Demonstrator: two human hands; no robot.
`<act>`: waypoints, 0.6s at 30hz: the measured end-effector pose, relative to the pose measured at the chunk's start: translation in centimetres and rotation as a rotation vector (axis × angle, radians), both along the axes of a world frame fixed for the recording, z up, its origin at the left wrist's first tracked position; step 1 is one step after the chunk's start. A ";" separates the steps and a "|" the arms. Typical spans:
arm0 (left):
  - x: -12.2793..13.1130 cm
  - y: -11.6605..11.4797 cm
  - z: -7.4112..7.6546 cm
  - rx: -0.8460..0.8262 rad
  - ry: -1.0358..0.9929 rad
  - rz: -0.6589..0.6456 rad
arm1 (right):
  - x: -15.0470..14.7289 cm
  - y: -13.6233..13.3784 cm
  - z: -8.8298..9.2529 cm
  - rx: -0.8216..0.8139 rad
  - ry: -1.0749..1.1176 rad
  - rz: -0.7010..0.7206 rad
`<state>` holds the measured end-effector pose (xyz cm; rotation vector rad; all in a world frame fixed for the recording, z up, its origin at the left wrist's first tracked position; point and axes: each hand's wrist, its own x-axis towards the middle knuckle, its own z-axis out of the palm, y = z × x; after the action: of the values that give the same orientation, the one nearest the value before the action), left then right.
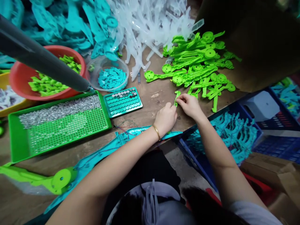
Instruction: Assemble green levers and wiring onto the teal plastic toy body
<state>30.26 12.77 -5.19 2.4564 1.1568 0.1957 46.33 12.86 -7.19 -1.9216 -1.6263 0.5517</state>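
Note:
A small lime-green plastic part (177,94) stands between my two hands, above the worn wooden table. My left hand (166,116), with a gold bangle at the wrist, is closed, its fingertips at the part's lower end. From the other side my right hand (189,105) pinches the same part between thumb and fingers. Under my left forearm lies a long turquoise plastic shell (100,147) with thin wires along it. A lime-green piece with a round hub (62,178) is at the shell's left end.
Lime-green long parts (199,59) are heaped beyond my right hand, with clear plastic pieces (150,25) behind. To the left are a green basket of metal pins (67,132), a small teal tray (124,107), a clear tub (91,73) and a red bowl (17,79). A blue crate (191,159) stands below the right edge.

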 end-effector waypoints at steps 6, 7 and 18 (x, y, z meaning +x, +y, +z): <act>0.1 0.2 -0.2 -0.010 0.004 -0.010 | -0.5 -0.1 0.9 0.013 -0.247 0.127; 0.1 0.2 -0.2 -0.011 0.001 -0.009 | -0.6 -0.2 0.9 0.007 -0.280 0.144; 0.3 0.3 -0.4 -0.033 -0.041 -0.009 | -0.1 0.9 1.7 -0.086 -0.401 0.203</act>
<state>30.52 13.07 -5.58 2.4173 1.1231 0.2217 46.24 13.77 -5.52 -2.0385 -2.0958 0.3307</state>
